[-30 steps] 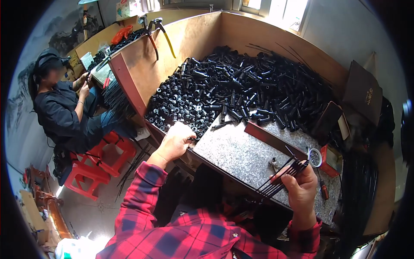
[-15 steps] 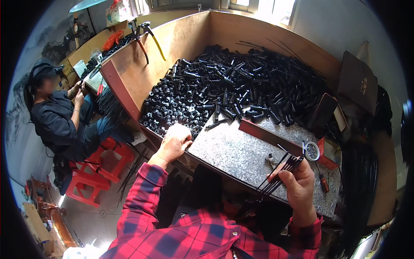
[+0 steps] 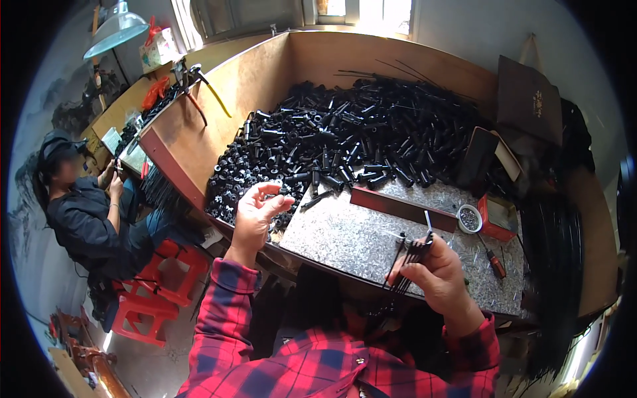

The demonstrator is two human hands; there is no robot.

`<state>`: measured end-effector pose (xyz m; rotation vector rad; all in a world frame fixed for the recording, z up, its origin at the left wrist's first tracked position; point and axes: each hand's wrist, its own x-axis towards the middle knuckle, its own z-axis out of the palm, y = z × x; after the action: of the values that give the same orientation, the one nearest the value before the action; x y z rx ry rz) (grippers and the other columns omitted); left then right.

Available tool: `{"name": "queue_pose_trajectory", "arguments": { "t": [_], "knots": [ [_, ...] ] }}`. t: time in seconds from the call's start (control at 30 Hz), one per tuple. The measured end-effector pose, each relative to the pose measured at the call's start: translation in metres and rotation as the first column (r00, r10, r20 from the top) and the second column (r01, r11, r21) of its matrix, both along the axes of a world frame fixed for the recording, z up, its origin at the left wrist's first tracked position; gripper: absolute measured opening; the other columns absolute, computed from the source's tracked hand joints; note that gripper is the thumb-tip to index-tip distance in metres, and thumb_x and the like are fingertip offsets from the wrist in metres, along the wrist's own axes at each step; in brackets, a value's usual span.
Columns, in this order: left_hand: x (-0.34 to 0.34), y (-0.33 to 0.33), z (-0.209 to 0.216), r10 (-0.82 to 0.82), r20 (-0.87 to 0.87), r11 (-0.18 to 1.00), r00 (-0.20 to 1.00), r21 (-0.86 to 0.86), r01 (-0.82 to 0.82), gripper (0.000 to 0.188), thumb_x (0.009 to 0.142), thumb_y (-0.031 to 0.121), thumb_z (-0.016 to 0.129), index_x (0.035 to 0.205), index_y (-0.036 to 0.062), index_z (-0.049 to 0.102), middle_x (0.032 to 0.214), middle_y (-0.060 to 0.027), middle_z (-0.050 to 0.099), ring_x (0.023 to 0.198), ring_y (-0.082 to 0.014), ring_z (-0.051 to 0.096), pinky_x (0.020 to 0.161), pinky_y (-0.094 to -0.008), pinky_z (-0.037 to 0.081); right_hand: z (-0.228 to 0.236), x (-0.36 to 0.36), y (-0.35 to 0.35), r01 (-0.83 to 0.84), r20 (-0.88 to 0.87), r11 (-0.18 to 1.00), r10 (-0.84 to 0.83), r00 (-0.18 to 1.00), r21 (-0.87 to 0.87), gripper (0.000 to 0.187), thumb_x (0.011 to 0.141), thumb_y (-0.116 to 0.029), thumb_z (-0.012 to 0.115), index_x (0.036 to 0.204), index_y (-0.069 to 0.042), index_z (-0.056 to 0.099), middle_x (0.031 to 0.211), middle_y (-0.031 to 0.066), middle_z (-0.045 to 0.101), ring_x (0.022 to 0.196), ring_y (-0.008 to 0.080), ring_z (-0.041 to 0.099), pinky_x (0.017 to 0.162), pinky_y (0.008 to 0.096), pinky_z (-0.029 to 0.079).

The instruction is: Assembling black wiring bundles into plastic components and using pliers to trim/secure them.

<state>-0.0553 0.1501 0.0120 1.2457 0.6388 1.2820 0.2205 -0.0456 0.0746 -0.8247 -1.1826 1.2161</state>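
Observation:
My right hand (image 3: 434,275) grips a bundle of thin black rods (image 3: 413,255), several of them fanned and slanting down past the worktop's front edge. Light, shiny tips show at their upper ends. My left hand (image 3: 255,215) hovers at the near edge of a heap of small black ring-like parts (image 3: 229,189). Its fingers are curled with thumb and forefinger close together; whatever lies between them is too small to make out. Between the hands lies the speckled grey worktop (image 3: 332,229).
Behind the worktop, a wooden-walled bin (image 3: 391,56) holds a large pile of black tubular parts (image 3: 371,126). A dark red bar (image 3: 401,209), a white cup of small bits (image 3: 469,219), a red box (image 3: 497,219) and a screwdriver (image 3: 495,264) lie rightward. Pliers (image 3: 212,89) hang left, near a seated co-worker (image 3: 86,205).
My left hand has lifted off the small parts, its fingers now turned up. My right hand has shifted slightly left with the rods. The whole view has swung a little.

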Motion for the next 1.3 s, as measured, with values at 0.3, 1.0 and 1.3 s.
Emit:
{"name": "queue_pose_trajectory", "arguments": {
  "t": [0.3,1.0,1.3],
  "knots": [
    [0.068,-0.045,0.044,-0.437,0.400,0.876,0.805,-0.013,0.482,0.027,0.089,-0.001,0.056,0.115,-0.0011,0.059,0.111,-0.0123,0.062,0.091,-0.0184,0.062,0.085,-0.0314,0.050,-0.006,-0.012,0.027,-0.116,-0.035,0.993,0.115,0.993,-0.037,0.013,0.089,0.001,0.057,0.099,-0.001,0.048,0.087,0.0096,0.062,0.080,0.0159,0.063,0.074,0.0290,0.052],
    [0.101,-0.067,0.060,-0.547,0.426,0.803,0.720,0.025,0.596,0.027,0.087,-0.002,0.057,0.114,-0.0001,0.056,0.119,-0.0154,0.057,0.097,-0.0199,0.059,0.090,-0.0323,0.046,-0.008,-0.009,0.033,-0.117,-0.045,0.991,0.115,0.992,-0.060,0.012,0.090,0.000,0.056,0.097,-0.001,0.047,0.085,0.0090,0.062,0.078,0.0155,0.063,0.072,0.0287,0.052],
    [0.102,-0.075,0.066,-0.597,0.389,0.782,0.701,0.090,0.617,0.025,0.088,-0.002,0.058,0.112,0.0000,0.057,0.117,-0.0093,0.056,0.105,-0.0152,0.056,0.094,-0.0292,0.043,-0.002,-0.008,0.031,-0.129,-0.051,0.990,0.126,0.991,-0.051,0.012,0.090,0.000,0.056,0.097,-0.002,0.047,0.085,0.0086,0.062,0.078,0.0151,0.062,0.072,0.0283,0.052]
  ]
}}
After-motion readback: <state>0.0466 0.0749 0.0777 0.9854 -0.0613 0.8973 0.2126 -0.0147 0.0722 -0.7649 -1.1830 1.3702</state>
